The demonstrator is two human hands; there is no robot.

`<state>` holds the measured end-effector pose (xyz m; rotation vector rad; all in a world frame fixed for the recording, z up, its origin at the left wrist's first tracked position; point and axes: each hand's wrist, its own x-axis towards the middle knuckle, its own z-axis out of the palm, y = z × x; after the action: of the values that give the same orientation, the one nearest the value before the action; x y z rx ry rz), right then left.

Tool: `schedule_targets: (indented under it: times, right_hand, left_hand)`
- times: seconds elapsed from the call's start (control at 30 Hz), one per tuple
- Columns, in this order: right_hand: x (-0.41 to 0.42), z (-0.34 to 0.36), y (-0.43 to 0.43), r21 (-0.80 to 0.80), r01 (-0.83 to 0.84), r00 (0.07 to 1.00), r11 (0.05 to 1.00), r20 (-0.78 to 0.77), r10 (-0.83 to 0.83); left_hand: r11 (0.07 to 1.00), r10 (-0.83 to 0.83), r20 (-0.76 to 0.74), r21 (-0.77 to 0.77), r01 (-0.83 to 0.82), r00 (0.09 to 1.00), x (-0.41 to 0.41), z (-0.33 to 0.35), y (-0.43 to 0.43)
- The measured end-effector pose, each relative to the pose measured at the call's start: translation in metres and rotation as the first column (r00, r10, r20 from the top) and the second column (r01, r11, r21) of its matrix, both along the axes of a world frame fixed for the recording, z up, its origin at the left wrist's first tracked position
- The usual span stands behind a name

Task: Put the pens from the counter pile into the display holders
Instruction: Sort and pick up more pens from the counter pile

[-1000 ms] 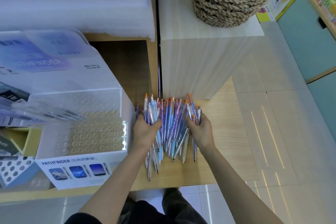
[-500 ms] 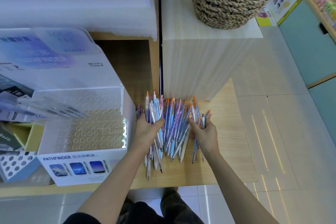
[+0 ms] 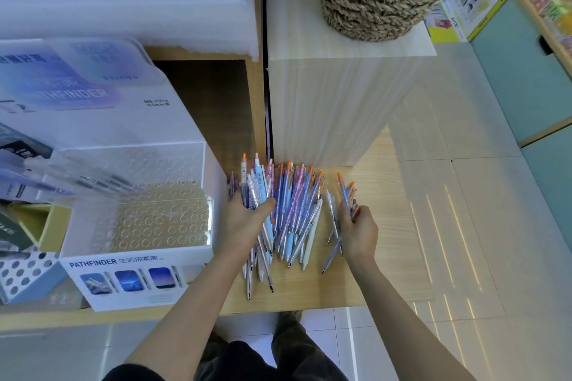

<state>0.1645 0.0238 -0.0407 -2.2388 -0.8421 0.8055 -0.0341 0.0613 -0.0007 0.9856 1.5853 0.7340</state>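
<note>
Separating a small bunch of pens (image 3: 343,198) from the pile (image 3: 294,204), the right hand (image 3: 359,232) has shifted rightward, fingers curled round the bunch. The left hand (image 3: 244,223) grips pens at the pile's left edge on the counter (image 3: 390,241). In judgement, loading can begin.

Count:
- one pile, too dense to count
- roughly five separated pens
- two perforated holders, the clear display holder (image 3: 148,219) and the dotted holder (image 3: 21,272)

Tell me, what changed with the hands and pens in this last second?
The right hand, gripping a small bunch of pens, has pulled them rightward off the pile, opening a gap of bare counter. The left hand still clasps the pile's left side, thumb across the pens. The display holder has not moved.
</note>
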Motion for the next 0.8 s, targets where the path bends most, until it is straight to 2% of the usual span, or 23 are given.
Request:
schedule_targets:
  times: [0.1,0.17,0.33,0.43,0.53,0.63,0.7,0.77,0.8]
  right_hand:
    - [0.009,0.002,0.004,0.050,0.188,0.973,0.981,-0.143,-0.180]
    - [0.015,0.003,0.005,0.049,0.227,0.962,0.973,-0.167,-0.216]
    - [0.006,0.004,-0.005,-0.015,0.087,0.967,0.996,-0.240,-0.088]
    - [-0.004,0.010,-0.016,0.015,-0.124,0.950,0.992,-0.287,0.123]
    - [-0.006,0.011,-0.031,0.017,-0.351,0.919,0.936,-0.183,0.348]
    - [-0.001,0.007,-0.039,-0.143,-0.506,0.861,0.851,-0.014,0.509]
    - [0.001,0.008,-0.036,-0.183,-0.539,0.837,0.822,-0.007,0.547]
    - [0.003,0.009,-0.029,-0.109,-0.489,0.872,0.865,-0.088,0.482]
    - [0.003,0.011,-0.024,-0.058,-0.413,0.902,0.909,-0.166,0.399]
  left_hand:
    - [1.000,0.020,0.014,0.009,-0.020,1.000,-0.002,0.001,-0.001]
    - [0.999,0.035,0.026,0.019,-0.035,0.999,-0.003,0.001,-0.002]
    - [0.998,0.028,0.038,0.051,-0.030,0.999,-0.003,0.002,-0.004]
    - [0.999,0.009,0.043,0.051,-0.011,0.999,-0.004,0.000,-0.006]
    - [0.998,0.028,0.046,0.058,-0.031,0.999,-0.005,-0.003,-0.008]
    - [0.997,0.044,0.053,0.058,-0.047,0.998,-0.005,-0.003,-0.009]
    - [0.997,0.037,0.061,0.061,-0.041,0.997,-0.004,-0.002,-0.009]
    - [0.997,0.038,0.059,0.058,-0.041,0.998,-0.003,-0.001,-0.008]
    - [0.998,0.038,0.058,0.056,-0.041,0.998,-0.003,-0.001,-0.007]
